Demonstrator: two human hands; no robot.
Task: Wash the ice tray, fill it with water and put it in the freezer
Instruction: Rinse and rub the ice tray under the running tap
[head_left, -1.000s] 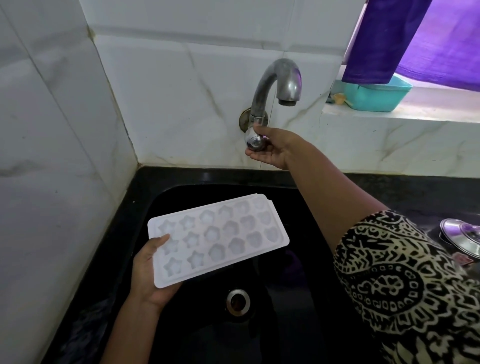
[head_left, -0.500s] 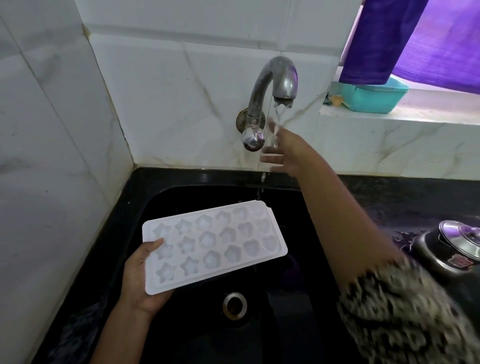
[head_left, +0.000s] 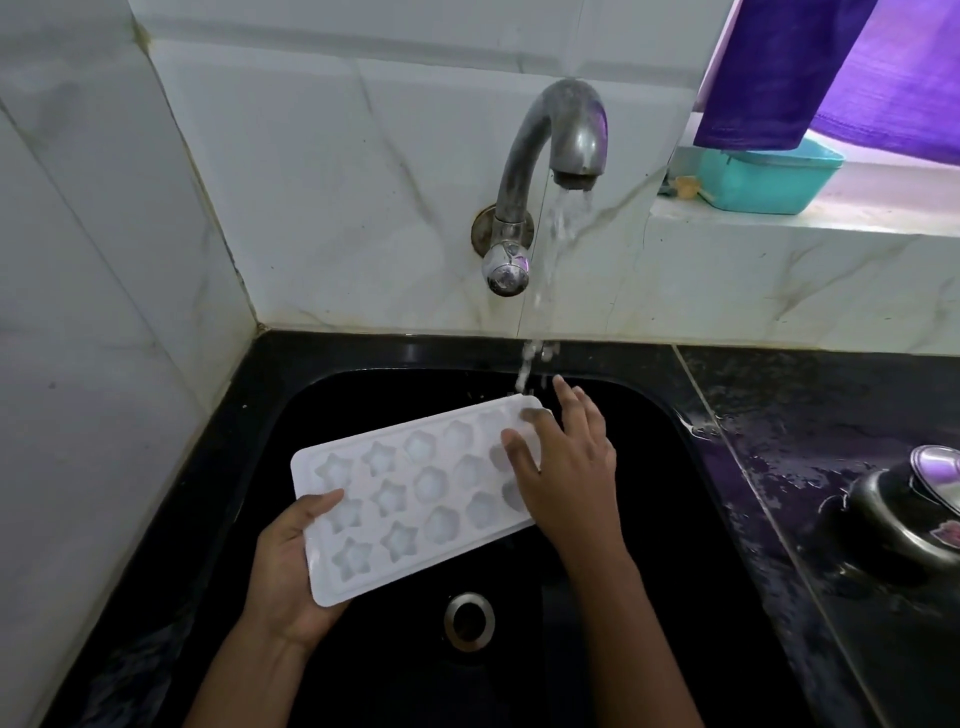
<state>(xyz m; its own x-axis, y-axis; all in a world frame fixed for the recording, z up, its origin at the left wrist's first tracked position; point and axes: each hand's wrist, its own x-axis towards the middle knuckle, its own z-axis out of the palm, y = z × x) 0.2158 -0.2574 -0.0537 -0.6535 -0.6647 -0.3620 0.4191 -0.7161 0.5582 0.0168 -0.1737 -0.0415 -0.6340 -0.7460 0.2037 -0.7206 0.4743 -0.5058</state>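
My left hand (head_left: 285, 577) grips the white plastic ice tray (head_left: 415, 499). My right hand (head_left: 566, 467), fingers spread, should rub every cavity under the steel tap (head_left: 550, 119) stream.

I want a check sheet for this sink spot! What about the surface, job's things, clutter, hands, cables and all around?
Surface: black sink, drain at its bottom; wet black counter to the right.
Job's things: white ice tray held over the sink; tap running, water stream reaching the tray's far end.
Clutter: dark pot with a shiny lid on the counter.
Hands: left hand grips the tray's near end; right hand rests flat on its far end.
Cables: nothing seen.
Surroundings: marble wall tiles; teal tub on the sill, purple cloth hanging above.
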